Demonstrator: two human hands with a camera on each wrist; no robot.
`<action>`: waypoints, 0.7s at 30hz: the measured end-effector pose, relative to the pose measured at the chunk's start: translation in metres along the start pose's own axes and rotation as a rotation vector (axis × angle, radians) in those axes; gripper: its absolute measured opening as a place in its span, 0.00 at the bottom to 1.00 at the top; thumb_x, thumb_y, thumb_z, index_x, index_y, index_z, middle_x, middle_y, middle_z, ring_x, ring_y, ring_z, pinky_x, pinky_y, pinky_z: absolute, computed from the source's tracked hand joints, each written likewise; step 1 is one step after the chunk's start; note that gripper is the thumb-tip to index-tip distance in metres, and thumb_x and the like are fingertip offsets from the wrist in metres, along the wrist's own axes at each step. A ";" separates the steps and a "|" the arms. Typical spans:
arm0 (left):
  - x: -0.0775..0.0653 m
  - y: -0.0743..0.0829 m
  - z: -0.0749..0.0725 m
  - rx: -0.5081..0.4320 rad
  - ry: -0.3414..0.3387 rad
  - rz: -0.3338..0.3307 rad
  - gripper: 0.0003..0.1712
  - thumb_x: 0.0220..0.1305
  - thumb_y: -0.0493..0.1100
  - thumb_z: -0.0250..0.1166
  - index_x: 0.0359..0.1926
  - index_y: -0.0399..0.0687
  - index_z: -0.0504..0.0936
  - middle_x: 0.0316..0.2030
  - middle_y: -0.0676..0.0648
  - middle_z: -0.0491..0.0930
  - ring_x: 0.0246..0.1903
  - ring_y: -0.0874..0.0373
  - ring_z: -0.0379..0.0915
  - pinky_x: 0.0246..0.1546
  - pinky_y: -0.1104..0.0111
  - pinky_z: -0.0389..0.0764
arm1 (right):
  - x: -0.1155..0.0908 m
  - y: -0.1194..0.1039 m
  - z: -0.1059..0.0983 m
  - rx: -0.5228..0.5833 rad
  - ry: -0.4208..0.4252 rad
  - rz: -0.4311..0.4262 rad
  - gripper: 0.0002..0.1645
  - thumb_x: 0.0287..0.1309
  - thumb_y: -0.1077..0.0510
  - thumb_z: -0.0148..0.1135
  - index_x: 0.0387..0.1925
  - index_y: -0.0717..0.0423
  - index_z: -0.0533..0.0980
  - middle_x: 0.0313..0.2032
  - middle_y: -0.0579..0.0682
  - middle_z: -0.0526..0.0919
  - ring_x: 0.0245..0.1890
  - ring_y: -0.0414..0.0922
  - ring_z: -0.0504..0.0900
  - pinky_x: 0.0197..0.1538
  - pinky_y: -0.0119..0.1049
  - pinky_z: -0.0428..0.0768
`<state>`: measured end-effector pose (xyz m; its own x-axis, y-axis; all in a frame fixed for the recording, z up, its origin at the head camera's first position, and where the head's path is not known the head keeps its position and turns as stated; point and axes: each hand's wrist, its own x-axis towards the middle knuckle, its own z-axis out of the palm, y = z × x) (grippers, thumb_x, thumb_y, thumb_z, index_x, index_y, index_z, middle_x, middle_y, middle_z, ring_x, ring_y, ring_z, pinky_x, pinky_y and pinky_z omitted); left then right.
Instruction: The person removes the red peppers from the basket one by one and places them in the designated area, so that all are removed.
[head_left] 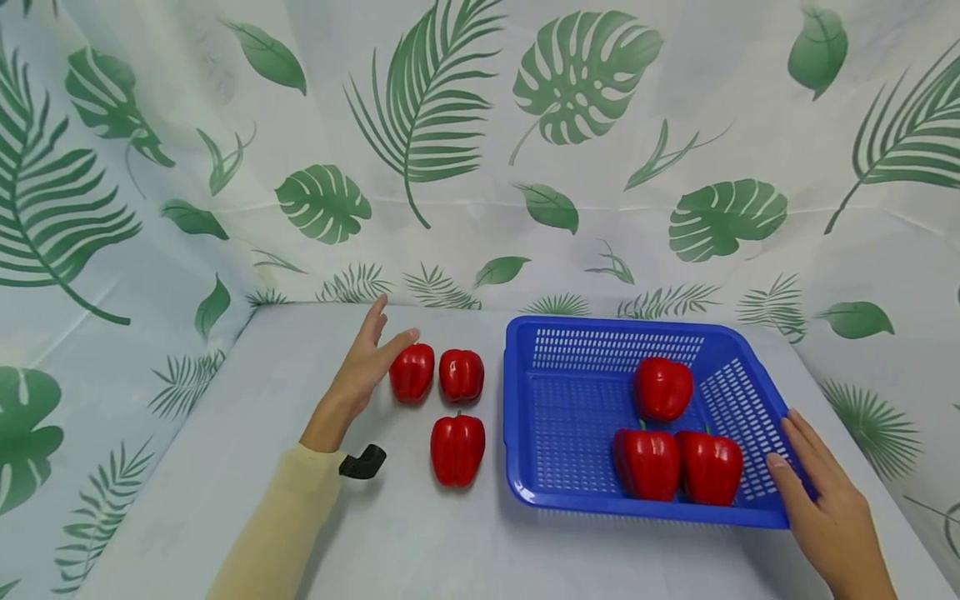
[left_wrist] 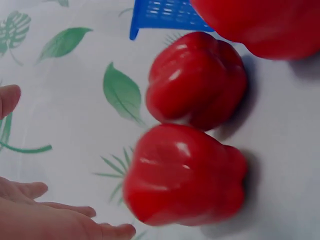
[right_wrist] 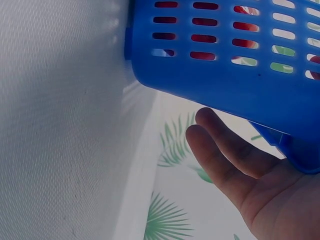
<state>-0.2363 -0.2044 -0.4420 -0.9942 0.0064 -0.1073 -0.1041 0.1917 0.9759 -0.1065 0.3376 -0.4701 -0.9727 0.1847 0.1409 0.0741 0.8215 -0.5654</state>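
My left hand [head_left: 362,364] is beside the red bell pepper [head_left: 412,374] at the back left, thumb and fingers spread, holding nothing. A second red bell pepper [head_left: 461,376] sits just right of that one, and a third pepper [head_left: 458,451] stands nearer the front. In the left wrist view, the fingers [left_wrist: 65,217] are apart from the closest pepper [left_wrist: 182,175]. My right hand [head_left: 832,508] holds the right rim of the blue plastic basket [head_left: 570,500], thumb over the rim and fingers outside. The thumb is hidden in the right wrist view.
Three red bell peppers lie in the basket's right half: one pepper [head_left: 663,389] behind, with a left front pepper [head_left: 647,464] and a right front pepper [head_left: 709,467]. A leaf-printed curtain [head_left: 465,200] rises behind the white table [head_left: 405,542].
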 end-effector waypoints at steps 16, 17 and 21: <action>-0.006 0.038 0.031 -0.076 -0.042 0.192 0.49 0.75 0.56 0.64 0.87 0.63 0.49 0.84 0.46 0.52 0.83 0.47 0.45 0.77 0.38 0.57 | 0.001 -0.001 0.001 0.004 -0.002 -0.001 0.40 0.85 0.49 0.46 0.85 0.59 0.48 0.84 0.64 0.46 0.80 0.73 0.46 0.68 0.80 0.51; -0.006 0.040 0.033 -0.091 -0.048 0.201 0.48 0.76 0.56 0.64 0.87 0.62 0.49 0.84 0.46 0.53 0.82 0.46 0.46 0.77 0.39 0.57 | 0.000 -0.001 0.000 0.005 -0.001 -0.001 0.40 0.85 0.49 0.46 0.85 0.59 0.48 0.84 0.64 0.46 0.80 0.73 0.46 0.68 0.80 0.51; -0.003 0.051 0.044 -0.154 -0.060 0.242 0.47 0.76 0.56 0.62 0.87 0.60 0.50 0.83 0.45 0.55 0.82 0.47 0.49 0.78 0.42 0.57 | 0.000 -0.001 0.000 0.008 0.005 -0.005 0.39 0.85 0.48 0.46 0.85 0.59 0.48 0.84 0.63 0.47 0.80 0.72 0.46 0.69 0.80 0.50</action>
<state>-0.2373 -0.1514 -0.4007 -0.9878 0.0922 0.1257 0.1286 0.0261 0.9914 -0.1067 0.3370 -0.4696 -0.9719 0.1830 0.1480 0.0672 0.8182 -0.5710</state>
